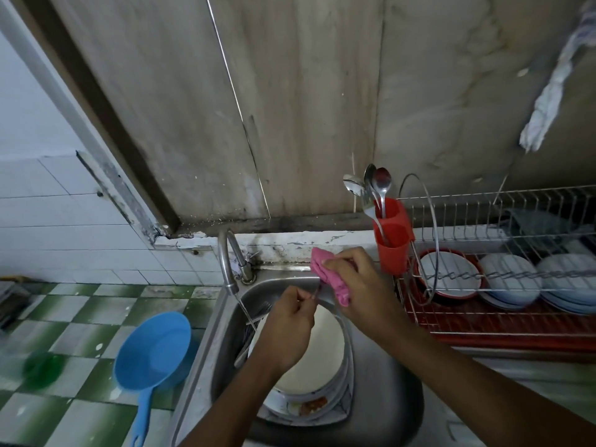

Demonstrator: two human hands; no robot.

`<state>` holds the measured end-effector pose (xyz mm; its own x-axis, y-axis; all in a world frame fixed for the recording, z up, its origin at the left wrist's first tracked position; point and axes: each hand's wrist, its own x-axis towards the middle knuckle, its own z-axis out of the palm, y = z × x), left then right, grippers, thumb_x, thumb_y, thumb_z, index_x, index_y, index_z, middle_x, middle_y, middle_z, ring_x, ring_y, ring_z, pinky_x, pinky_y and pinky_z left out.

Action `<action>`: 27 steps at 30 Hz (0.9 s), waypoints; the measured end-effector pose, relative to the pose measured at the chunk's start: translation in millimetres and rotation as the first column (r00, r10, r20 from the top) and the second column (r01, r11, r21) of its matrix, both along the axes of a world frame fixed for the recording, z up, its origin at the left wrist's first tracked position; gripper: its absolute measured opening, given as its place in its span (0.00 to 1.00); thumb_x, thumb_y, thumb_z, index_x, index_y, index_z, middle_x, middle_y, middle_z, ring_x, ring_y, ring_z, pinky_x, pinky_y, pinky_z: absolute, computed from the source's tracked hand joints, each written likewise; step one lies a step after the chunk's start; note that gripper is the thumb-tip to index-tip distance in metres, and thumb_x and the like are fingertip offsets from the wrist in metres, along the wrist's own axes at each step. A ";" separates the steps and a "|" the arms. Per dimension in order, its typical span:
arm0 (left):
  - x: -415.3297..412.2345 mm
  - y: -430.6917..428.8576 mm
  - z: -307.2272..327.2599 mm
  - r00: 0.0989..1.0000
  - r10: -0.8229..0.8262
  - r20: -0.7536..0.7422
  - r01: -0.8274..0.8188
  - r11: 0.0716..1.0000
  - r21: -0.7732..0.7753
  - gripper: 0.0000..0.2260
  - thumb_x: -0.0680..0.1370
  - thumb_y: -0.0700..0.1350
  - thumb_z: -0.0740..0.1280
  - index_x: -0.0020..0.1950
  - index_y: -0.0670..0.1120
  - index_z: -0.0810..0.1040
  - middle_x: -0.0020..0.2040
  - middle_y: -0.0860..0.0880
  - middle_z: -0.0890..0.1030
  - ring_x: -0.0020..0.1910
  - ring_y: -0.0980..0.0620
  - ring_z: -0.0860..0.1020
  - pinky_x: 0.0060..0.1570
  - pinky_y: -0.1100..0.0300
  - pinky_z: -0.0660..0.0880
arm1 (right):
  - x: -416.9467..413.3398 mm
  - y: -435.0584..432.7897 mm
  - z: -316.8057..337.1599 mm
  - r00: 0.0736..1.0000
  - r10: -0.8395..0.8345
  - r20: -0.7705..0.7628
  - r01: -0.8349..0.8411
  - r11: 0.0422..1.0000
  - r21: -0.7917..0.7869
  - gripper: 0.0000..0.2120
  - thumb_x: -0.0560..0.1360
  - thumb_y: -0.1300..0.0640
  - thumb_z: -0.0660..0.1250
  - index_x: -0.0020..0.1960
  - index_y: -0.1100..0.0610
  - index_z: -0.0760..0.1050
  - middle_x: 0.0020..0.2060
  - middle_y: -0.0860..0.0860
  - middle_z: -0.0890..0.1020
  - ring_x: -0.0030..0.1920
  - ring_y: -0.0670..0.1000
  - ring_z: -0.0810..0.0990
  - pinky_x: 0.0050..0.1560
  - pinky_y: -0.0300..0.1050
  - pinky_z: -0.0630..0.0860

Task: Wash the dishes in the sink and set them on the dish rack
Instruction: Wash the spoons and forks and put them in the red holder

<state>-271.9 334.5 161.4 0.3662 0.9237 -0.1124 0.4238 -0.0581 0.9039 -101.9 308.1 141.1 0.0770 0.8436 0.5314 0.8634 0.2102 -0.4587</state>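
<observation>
Plates (325,343) lie beneath my left hand (290,321), pinching a thin utensil (317,289); my right hand (358,282), nearer the rack (483,201), grips the cloth (332,282).

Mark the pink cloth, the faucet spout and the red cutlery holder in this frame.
pink cloth (337,287): head view, on the lower fold below the fingers.
faucet spout (225,269): head view, on the descending tube above the outlet.
red cutlery holder (393,245): head view, on the front wall.
</observation>
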 end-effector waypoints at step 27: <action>-5.4 -3.9 4.6 0.998 0.043 0.038 -0.046 0.997 0.060 0.12 0.84 0.41 0.60 0.41 0.43 0.75 0.30 0.56 0.73 0.31 0.57 0.67 0.37 0.55 0.65 | -13.9 -2.8 27.6 0.953 0.242 0.181 -0.228 0.969 -0.094 0.28 0.68 0.65 0.74 0.66 0.51 0.75 0.64 0.49 0.75 0.58 0.48 0.70 0.54 0.45 0.74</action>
